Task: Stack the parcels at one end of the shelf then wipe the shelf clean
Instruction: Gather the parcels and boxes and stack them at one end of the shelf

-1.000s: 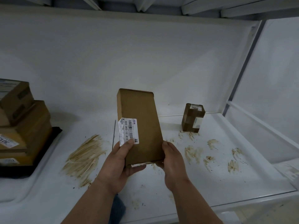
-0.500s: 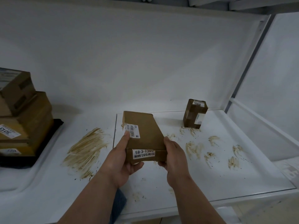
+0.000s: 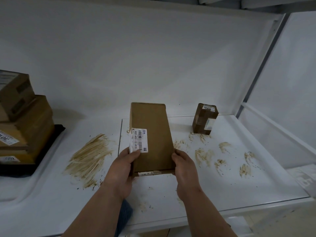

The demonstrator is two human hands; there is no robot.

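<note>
At the bottom centre of the frame, a dark blue cloth-like thing [image 3: 125,214] shows just under the left forearm; what it is cannot be told. Above it, the left hand [image 3: 122,170] and the right hand [image 3: 185,168] clasp the near end of a long brown cardboard parcel [image 3: 151,137], one hand on each side. The left thumb [image 3: 135,153] lies on the top face just below the white barcode label [image 3: 140,141], and the right fingers curl round the right edge. The parcel is tilted, far end up, in the middle of the frame above the white shelf [image 3: 171,194].

Brown smears [image 3: 90,158] streak the shelf at centre left, with more blotches [image 3: 220,159] to the right.

Further back, at upper right of centre, a small taped parcel [image 3: 204,119] stands upright, well apart. At the far left edge sits the parcel stack [image 3: 22,120] on a black tray [image 3: 49,149].

To do this step well, I judge the parcel should be carried left with both hands kept on its sides, levelled, and laid flat and square on the stack, well above the smears.
</note>
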